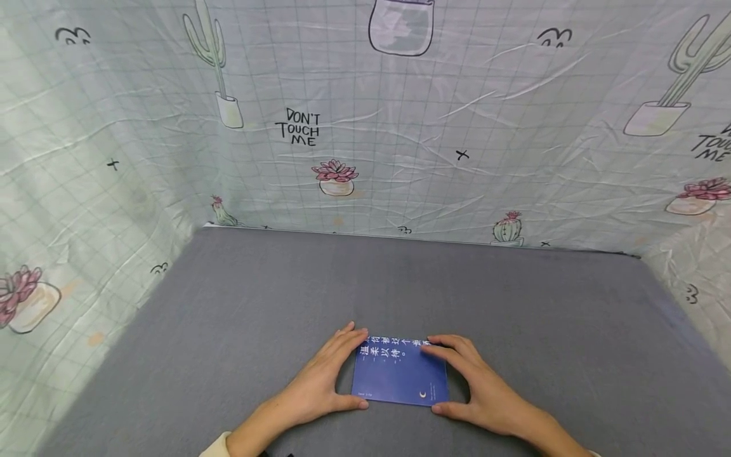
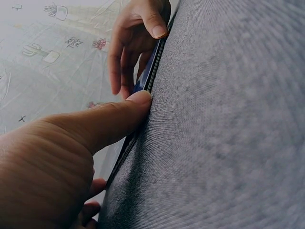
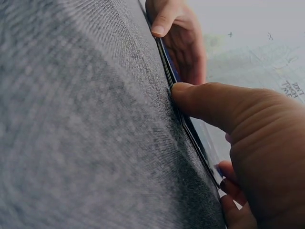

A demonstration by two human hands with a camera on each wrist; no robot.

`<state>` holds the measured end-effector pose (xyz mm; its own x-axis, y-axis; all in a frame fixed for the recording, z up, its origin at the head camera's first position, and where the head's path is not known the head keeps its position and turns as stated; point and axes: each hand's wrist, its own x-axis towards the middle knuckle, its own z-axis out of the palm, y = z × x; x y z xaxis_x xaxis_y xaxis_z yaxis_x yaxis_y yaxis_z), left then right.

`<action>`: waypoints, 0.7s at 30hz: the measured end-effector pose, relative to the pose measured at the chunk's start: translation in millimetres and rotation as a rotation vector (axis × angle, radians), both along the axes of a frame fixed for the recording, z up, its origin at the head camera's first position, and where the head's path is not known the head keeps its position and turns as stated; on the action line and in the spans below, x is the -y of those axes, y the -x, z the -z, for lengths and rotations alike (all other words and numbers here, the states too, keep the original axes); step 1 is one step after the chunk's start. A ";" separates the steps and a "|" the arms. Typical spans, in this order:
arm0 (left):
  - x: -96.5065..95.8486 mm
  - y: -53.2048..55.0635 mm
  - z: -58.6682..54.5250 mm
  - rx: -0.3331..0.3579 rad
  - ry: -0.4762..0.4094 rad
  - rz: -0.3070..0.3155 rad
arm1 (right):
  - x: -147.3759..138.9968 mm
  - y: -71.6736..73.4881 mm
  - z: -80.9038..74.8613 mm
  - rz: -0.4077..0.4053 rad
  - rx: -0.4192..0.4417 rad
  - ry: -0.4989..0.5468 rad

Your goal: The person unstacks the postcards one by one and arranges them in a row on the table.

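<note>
A flat blue booklet or card (image 1: pixel 400 377) with white Chinese characters and a small moon lies on the grey surface in the head view. My left hand (image 1: pixel 316 384) holds its left side, thumb at the near corner and fingers at the far one. On the opposite side my right hand (image 1: pixel 485 387) grips likewise, two fingertips over the printed face. From the left wrist, the thumb (image 2: pixel 119 117) presses at the thin dark edge of the booklet (image 2: pixel 153 69). The right wrist view shows the right thumb (image 3: pixel 205 98) on that same edge, which looks layered.
The grey cloth surface (image 1: pixel 257 292) stretches around both hands. Behind it hangs a pale curtain (image 1: pixel 400 127) printed with cacti and words, and it also walls the left and right sides.
</note>
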<state>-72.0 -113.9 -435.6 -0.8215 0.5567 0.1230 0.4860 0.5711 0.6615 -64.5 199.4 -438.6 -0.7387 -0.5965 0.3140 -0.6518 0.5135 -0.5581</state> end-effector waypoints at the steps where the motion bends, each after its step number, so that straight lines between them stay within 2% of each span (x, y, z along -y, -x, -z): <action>1: -0.2 0.4 -0.1 -0.004 -0.002 0.003 | -0.3 0.6 0.2 0.000 0.005 0.005; 5: -0.2 1.6 0.1 -0.016 -0.007 0.012 | -0.4 1.1 -0.3 0.012 0.015 0.026; 10: 0.3 2.2 0.9 -0.017 -0.038 0.013 | 1.0 1.7 -2.0 -0.010 -0.030 0.071; 13: 0.6 2.1 1.7 -0.003 -0.069 0.001 | 2.0 1.3 -3.2 -0.022 -0.051 0.094; 21: 1.0 1.8 2.4 0.007 -0.172 -0.041 | 2.6 -2.2 -8.7 -0.003 -0.026 0.089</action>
